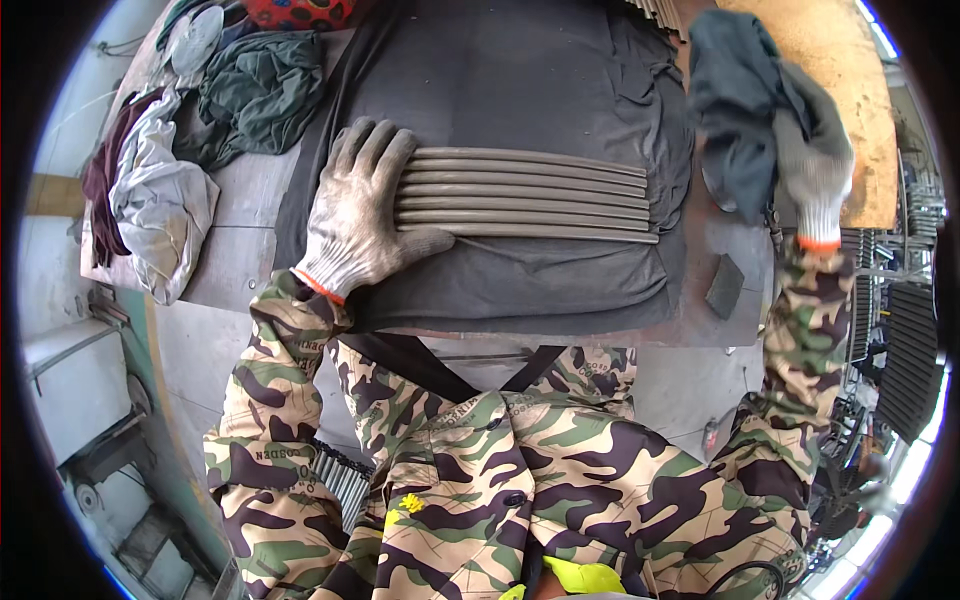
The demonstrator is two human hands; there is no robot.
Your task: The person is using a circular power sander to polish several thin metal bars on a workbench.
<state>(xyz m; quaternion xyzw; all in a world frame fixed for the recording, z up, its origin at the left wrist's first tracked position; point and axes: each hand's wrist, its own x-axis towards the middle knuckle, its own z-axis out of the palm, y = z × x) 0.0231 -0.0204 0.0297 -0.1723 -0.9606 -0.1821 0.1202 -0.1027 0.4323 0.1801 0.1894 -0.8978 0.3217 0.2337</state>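
Note:
Several grey metal rods (525, 200) lie side by side on a dark cloth (500, 290) spread over the table. My left hand (360, 205), in a soiled white knit glove, lies flat across their left ends with the fingers stretched out and the thumb apart, hiding those ends. At the right, my gloved right hand (815, 155) is closed on a dark blue-grey rag (738, 115), which hangs bunched beside it, slightly blurred. The rag is off to the right of the rods, not touching them.
Crumpled rags, one dark green (262, 90) and one pale grey (155, 200), lie at the table's left. A small dark pad (724, 286) sits near the front right corner. A tan board (860, 110) is at the far right, and more rods (660, 15) are at the back.

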